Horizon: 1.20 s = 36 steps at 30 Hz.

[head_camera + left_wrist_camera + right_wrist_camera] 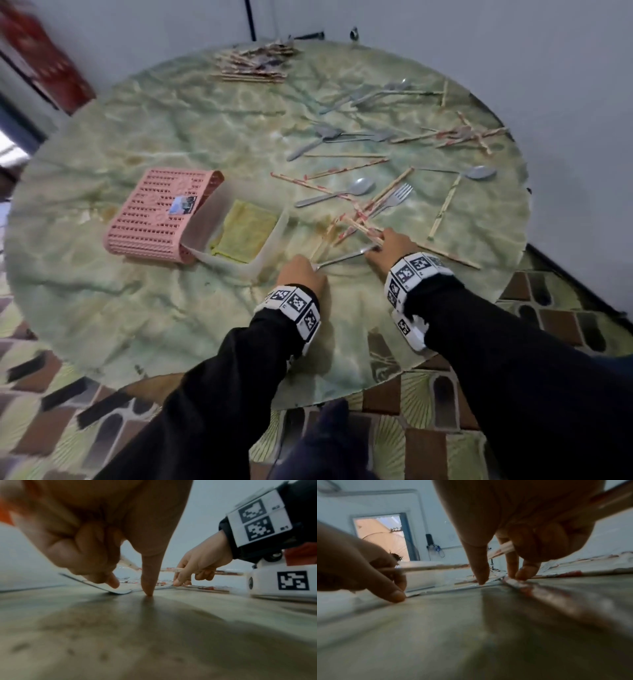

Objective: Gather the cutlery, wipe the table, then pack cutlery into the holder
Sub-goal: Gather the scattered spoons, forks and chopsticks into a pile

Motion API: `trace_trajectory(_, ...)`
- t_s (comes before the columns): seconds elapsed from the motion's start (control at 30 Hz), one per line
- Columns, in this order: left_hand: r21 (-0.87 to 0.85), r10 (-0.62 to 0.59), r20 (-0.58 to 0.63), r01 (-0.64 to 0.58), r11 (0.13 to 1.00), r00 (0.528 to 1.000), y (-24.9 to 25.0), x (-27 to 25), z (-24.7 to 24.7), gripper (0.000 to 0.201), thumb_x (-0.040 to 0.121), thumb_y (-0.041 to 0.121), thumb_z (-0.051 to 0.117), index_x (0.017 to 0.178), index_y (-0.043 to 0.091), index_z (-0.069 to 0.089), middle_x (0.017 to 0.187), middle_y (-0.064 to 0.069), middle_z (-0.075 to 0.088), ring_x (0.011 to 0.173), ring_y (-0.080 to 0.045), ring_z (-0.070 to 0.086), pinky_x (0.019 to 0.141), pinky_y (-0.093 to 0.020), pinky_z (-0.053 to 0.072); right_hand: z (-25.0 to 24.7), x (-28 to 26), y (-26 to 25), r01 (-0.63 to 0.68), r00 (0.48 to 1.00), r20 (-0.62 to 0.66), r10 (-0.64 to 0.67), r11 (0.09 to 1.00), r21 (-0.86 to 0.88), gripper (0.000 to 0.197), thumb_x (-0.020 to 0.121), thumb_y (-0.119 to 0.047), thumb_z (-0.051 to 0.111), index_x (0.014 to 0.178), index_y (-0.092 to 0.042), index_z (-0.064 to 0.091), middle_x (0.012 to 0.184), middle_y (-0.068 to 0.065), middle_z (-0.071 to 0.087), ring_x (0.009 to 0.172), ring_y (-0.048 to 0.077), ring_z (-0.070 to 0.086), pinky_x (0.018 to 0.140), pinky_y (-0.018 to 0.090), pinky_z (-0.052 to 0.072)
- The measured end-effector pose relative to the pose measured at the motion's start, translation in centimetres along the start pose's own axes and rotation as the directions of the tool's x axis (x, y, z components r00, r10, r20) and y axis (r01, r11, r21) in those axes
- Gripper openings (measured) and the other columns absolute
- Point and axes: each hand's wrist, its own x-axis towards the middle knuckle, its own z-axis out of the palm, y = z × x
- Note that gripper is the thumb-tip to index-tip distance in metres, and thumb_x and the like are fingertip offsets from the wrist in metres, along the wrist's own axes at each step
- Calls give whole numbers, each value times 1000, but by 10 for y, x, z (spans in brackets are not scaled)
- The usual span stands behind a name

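Observation:
Spoons [356, 187], forks [397, 195] and paper-wrapped chopsticks [346, 169] lie scattered over the right half of the round green table [137, 130]. A pink cutlery holder [150, 216] lies on its side at the left, with a yellow cloth [245, 229] in the white tray [270, 250] beside it. My left hand [301, 274] grips a wrapped chopstick [428, 567], one fingertip on a metal utensil [346, 257]. At the utensil's far end my right hand [390, 245] holds a bundle of wrapped chopsticks [171, 569], fingertips down on the table.
A heap of chopsticks [253, 65] lies at the table's far edge near the grey wall. More wrapped chopsticks [466, 135] and a spoon [479, 173] lie at the far right. A red object [37, 58] stands on the floor at the far left. Patterned tiles surround the table.

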Motion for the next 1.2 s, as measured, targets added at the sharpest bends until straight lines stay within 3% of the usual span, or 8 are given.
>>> trace_trajectory(0.27, 84, 63, -41, -59, 995, 997, 3, 19, 1, 24, 92, 11, 46, 115, 5, 45, 121, -16, 43, 106, -37, 56, 87, -41, 45, -9, 18, 6, 22, 995, 98, -8, 989, -143, 25, 87, -19, 58, 109, -6, 58, 108, 17, 64, 97, 35, 62, 73, 30, 44)
trace_trajectory(0.47, 142, 159, 35, -162, 976, 987, 8, 33, -3, 28, 89, -3, 34, 111, 4, 51, 115, -17, 40, 96, -38, 56, 94, -43, 43, -23, 22, 10, 11, 976, 216, 24, 987, -160, 34, 86, -26, 60, 110, -3, 56, 110, 16, 62, 86, 29, 56, 68, 27, 39)
trace_trajectory(0.67, 232, 201, 107, -221, 947, 974, 14, 37, -4, 18, 90, 9, 48, 104, 12, 59, 99, -5, 35, 102, -32, 55, 95, -38, 43, -49, 41, 29, 27, 980, 197, -9, 996, -90, 31, 93, -23, 47, 115, -4, 57, 114, 18, 62, 104, 32, 59, 79, 29, 43)
trace_trajectory(0.77, 157, 150, -14, -146, 977, 989, 20, 28, 3, 20, 91, 11, 49, 109, 11, 56, 110, -9, 41, 101, -32, 57, 92, -42, 46, -51, 48, 34, 73, 981, 187, -55, 993, -93, 30, 97, -21, 38, 119, -6, 52, 118, 20, 59, 107, 34, 57, 86, 33, 43)
trace_trajectory(0.83, 53, 4, -162, 5, 999, 987, 25, 21, 3, 26, 91, 21, 50, 112, 5, 53, 115, -14, 48, 102, -33, 57, 85, -40, 47, -49, 50, 37, 103, 979, 186, -82, 989, -110, 31, 98, -23, 33, 118, -8, 51, 117, 20, 59, 105, 35, 57, 86, 35, 44)
trace_trajectory(0.97, 92, -182, -76, 188, 978, 980, 32, 14, 9, 46, 88, 40, 55, 112, 0, 57, 113, -17, 61, 106, -32, 59, 81, -33, 46, -44, 49, 41, 171, 968, 207, -142, 976, -132, 28, 96, -27, 40, 114, -8, 48, 110, 18, 61, 101, 35, 59, 85, 37, 46)
trace_trajectory(1.1, 87, -196, -43, 199, 976, 980, 46, 15, 16, 30, 92, 18, 52, 114, -3, 56, 119, -18, 60, 111, -32, 57, 89, -33, 45, -39, 50, 46, 262, 947, 244, -208, 941, -216, 30, 91, -27, 52, 113, -7, 51, 111, 17, 62, 102, 34, 60, 84, 36, 47)
trace_trajectory(1.2, 99, -203, -55, 208, 973, 978, 55, 17, 15, 28, 95, 7, 43, 118, -4, 54, 123, -20, 58, 115, -33, 55, 93, -34, 43, -37, 52, 49, 314, 930, 274, -244, 916, -249, 26, 95, -21, 47, 112, -4, 56, 115, 17, 62, 105, 34, 59, 84, 34, 46)
